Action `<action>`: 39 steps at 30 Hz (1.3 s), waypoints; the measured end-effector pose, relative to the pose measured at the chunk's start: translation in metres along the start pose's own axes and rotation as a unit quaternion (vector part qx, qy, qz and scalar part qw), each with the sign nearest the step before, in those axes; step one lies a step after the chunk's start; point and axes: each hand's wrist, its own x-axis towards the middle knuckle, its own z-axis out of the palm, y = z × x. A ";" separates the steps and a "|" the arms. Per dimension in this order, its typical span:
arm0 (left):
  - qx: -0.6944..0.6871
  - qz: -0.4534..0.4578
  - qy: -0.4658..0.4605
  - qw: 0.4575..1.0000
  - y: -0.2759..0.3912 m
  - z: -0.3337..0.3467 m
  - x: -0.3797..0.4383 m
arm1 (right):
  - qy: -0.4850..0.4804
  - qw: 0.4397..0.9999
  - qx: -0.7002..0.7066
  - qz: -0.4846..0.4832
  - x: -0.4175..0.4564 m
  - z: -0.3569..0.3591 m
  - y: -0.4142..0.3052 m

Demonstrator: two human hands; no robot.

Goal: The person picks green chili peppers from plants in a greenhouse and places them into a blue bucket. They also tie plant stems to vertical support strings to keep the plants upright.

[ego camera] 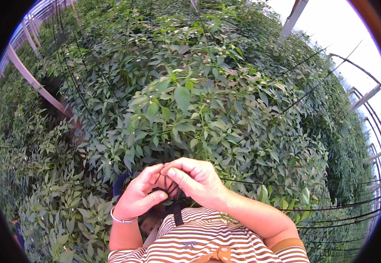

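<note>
My left hand (141, 194), with a silver bangle (123, 221) on its wrist, is raised in front of my chest. Its fingers curl towards my right hand and its thumb stands apart. Fingertips of both hands meet. Thin dark strands (165, 181), apparently string, show between the hands. My right hand (193, 177) pinches them between thumb and forefinger; whether my left fingers also grip them is hidden. Leafy green plants with small white flowers, which look like pepper plants (184, 121), stand just beyond my hands.
Dark strings (335, 207) stretch across the right side, and more strings (75, 59) rise through the foliage at left. A pale post (42, 92) leans over a gap between plants. At right are greenhouse hoops (371, 115). A dark blue curved object (121, 184) sits behind my left hand.
</note>
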 end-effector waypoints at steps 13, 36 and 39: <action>0.158 -0.052 0.125 0.978 0.028 -0.043 -0.020 | -0.013 0.902 -0.404 -0.152 -0.024 -0.035 -0.008; 0.224 0.067 0.279 0.931 0.047 -0.113 -0.027 | 0.313 0.885 0.169 -0.299 -0.012 -0.103 -0.094; 0.281 0.028 0.299 0.912 0.060 -0.113 -0.036 | 0.263 0.862 0.208 -0.379 -0.031 -0.162 -0.123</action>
